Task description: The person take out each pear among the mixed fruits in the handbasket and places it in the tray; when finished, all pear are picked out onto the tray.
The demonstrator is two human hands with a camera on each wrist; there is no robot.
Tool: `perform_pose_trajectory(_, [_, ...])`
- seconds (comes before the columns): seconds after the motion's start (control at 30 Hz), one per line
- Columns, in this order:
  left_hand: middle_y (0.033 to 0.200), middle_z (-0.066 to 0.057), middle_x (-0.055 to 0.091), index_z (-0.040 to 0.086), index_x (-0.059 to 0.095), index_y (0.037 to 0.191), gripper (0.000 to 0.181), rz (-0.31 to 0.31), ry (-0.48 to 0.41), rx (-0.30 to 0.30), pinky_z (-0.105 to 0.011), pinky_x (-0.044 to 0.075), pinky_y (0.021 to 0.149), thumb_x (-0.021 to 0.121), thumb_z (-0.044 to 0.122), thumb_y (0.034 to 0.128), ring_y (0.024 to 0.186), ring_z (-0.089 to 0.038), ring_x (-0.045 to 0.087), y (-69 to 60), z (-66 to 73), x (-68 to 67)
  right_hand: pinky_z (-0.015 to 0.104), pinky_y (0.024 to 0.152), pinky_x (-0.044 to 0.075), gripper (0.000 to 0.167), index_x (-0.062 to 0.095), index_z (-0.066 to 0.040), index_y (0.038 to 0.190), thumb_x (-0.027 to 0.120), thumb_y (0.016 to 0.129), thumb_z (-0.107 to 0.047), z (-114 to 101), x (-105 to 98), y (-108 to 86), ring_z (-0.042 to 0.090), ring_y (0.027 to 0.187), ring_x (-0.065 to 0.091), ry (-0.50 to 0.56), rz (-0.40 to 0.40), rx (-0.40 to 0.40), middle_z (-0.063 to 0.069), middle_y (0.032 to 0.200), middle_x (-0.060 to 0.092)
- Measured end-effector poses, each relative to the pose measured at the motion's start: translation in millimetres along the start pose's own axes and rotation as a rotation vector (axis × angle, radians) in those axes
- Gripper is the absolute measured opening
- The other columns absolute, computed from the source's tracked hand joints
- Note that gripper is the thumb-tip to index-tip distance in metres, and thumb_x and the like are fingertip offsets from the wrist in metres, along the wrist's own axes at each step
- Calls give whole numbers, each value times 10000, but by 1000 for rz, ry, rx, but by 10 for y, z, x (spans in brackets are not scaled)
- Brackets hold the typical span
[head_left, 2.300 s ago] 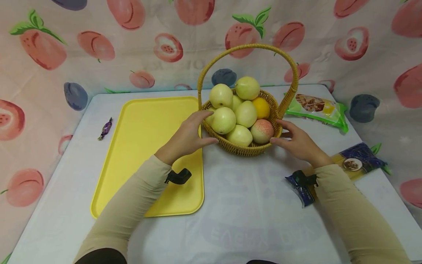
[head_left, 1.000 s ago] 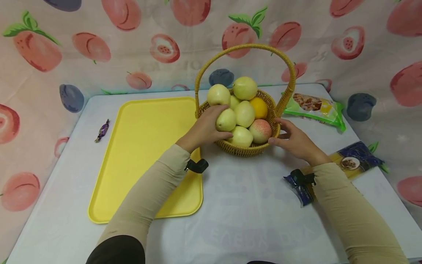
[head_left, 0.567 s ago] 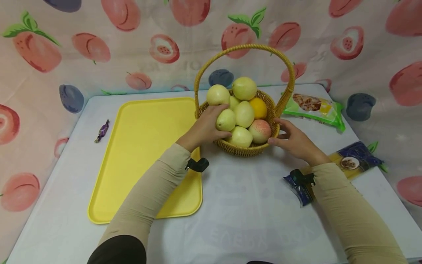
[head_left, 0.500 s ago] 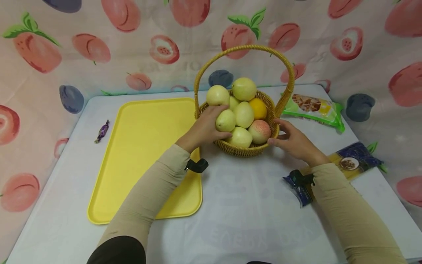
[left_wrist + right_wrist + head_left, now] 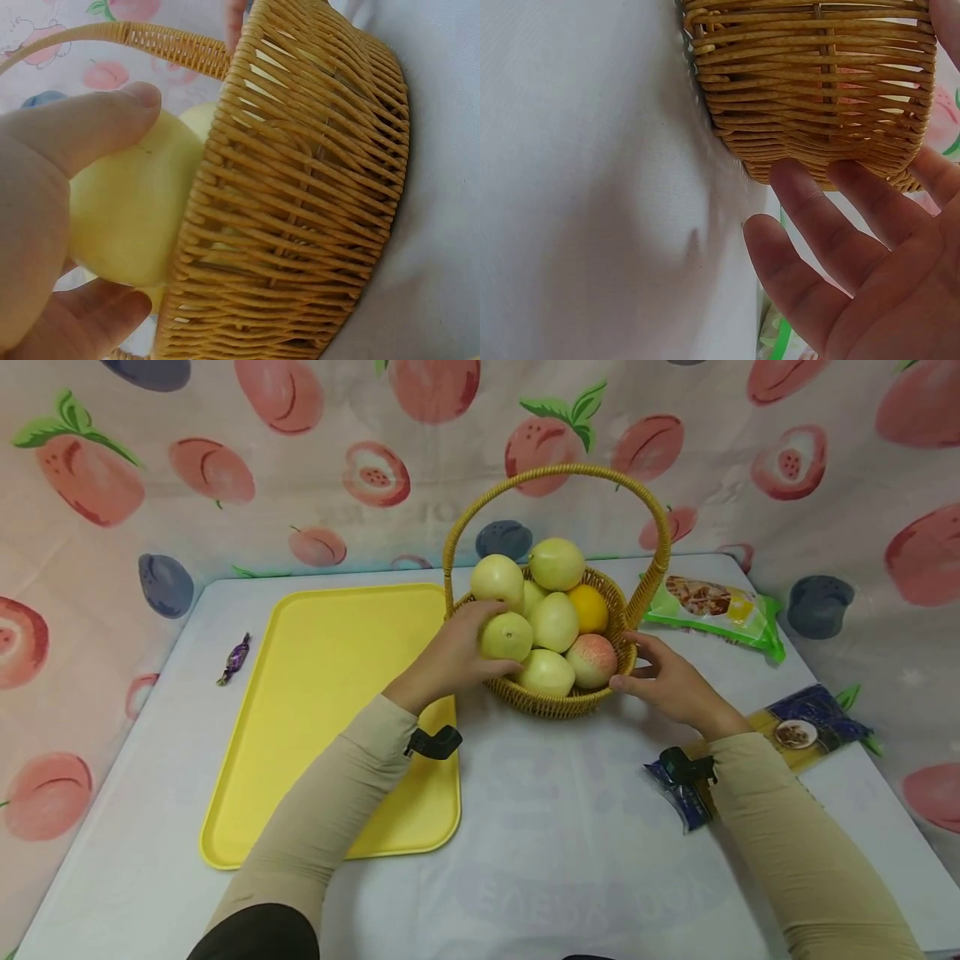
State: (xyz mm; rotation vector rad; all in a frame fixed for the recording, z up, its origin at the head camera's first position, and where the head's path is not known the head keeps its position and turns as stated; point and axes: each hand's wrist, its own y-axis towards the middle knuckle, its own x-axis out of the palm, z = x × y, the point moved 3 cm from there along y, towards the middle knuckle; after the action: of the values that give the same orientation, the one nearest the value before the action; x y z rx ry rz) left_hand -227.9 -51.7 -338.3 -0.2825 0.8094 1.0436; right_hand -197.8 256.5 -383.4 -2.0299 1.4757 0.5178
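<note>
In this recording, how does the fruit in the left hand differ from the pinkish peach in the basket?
The pale green fruit is one fairly even colour, whereas the peach has a pink blush over cream. The left hand grips the pale green fruit; no hand grips the peach. The pale green fruit is at the left of the basket, the peach at its right. Both look roundish.
</note>
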Motion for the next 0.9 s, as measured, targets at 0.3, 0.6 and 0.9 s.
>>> perform_pose_trajectory(0.3, [1419, -112, 481, 86, 489, 1460, 743, 5, -28, 17, -429, 453, 979, 829, 321, 842, 1219, -266, 508, -104, 27, -124, 662, 1008, 385, 928, 163, -131, 1615, 694, 934, -468, -4, 1, 0, 472, 1329, 409, -4, 2, -2, 223, 1611, 209])
perform_pose_trajectory(0.6, [1426, -78, 509, 115, 508, 1451, 725, 12, -6, 0, -408, 448, 990, 813, 375, 846, 1242, -238, 506, -191, 26, -233, 661, 1009, 385, 927, 160, -127, 1616, 693, 936, -464, 5, 5, 3, 468, 1328, 412, -5, 2, -9, 221, 1611, 212])
perform_pose_trajectory(0.9, [1462, -89, 499, 125, 521, 1456, 704, 25, 41, 16, -456, 367, 1078, 801, 367, 858, 1346, -278, 437, -313, -31, -310, 654, 1004, 393, 930, 152, -128, 1617, 695, 937, -456, -4, 4, -5, 460, 1321, 420, 1, -2, -14, 199, 1616, 215])
